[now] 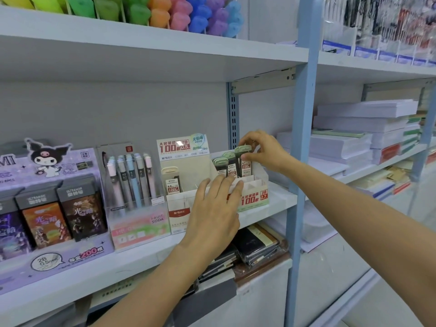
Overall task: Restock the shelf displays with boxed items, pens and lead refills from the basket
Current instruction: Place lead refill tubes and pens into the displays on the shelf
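We seat lead refill point(245, 162) in display box point(256, 199) back row, right grip point(262, 151) pinching it; left grip point(214, 208) released, flat against box front. Front slots unfilled, neighbour box point(177, 215) left of it holds one pack point(172, 184): much left, we judge.

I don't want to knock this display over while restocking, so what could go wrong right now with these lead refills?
1. Your right hand pinches a lead refill pack close against the other upright packs in the 0.7 display box; a nudge could tip the row.
2. Your left hand lies on that cardboard box's front; leaning on it might crush or slide it.
3. The 0.5 display box stands right beside it, so a pack could land in the wrong size.
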A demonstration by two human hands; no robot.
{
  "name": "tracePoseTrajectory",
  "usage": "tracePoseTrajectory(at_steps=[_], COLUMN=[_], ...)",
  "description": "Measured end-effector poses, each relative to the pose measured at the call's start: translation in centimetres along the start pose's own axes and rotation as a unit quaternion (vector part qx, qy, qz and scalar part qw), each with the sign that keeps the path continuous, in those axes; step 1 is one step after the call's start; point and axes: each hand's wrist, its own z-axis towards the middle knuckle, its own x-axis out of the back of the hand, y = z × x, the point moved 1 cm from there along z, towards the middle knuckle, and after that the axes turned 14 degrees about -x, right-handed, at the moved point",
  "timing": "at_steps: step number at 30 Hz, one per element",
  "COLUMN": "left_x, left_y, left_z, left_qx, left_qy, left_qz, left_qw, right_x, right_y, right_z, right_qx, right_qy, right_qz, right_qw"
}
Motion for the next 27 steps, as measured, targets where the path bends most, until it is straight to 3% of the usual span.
tracePoseTrajectory(at_steps=[4, 9, 12, 15, 17, 19, 21, 24, 27], left_x=[-0.1, 0.0, 0.2, -0.2, -1.3, -3.2, -5.8, -10.5, -14.2], left_y=[0.0, -0.1, 0.1, 1.2, 2.5, 4.1, 6.0, 8.6, 10.9], left_z=[-0.3, -0.5, -1.6, -4.2, -7.0, -10.5, -14.6, -21.5, -28.8], left_qx=[-0.004, -0.012, -0.022, -0.035, -0.064, -0.1, -0.123, -0.105, -0.02], left_qy=[-0.008, 0.009, 0.032, 0.115, 0.179, 0.196, 0.143, -0.003, -0.149], left_qz=[0.011, 0.008, 0.009, -0.023, -0.045, -0.055, -0.077, -0.129, -0.178], left_qw=[1.0, 1.0, 0.999, 0.992, 0.981, 0.974, 0.979, 0.986, 0.972], right_x=[-1.4, -1.6, -0.9, -0.8, -1.8, -4.2, -7.7, -14.7, -21.7], right_y=[0.6, 0.4, -0.1, -1.3, -1.9, -1.8, -0.8, 2.3, 6.7], right_z=[-0.1, -0.7, -3.0, -7.2, -10.7, -14.5, -18.8, -25.0, -30.8], right_qx=[-0.007, -0.015, 0.018, 0.09, 0.127, 0.141, 0.144, 0.086, 0.007], right_qy=[0.057, 0.028, 0.07, 0.134, 0.119, 0.05, -0.05, -0.24, -0.419], right_qz=[-0.021, -0.049, -0.026, 0.044, 0.078, 0.104, 0.109, 0.074, -0.031], right_qw=[0.998, 0.998, 0.997, 0.986, 0.982, 0.983, 0.982, 0.964, 0.907])
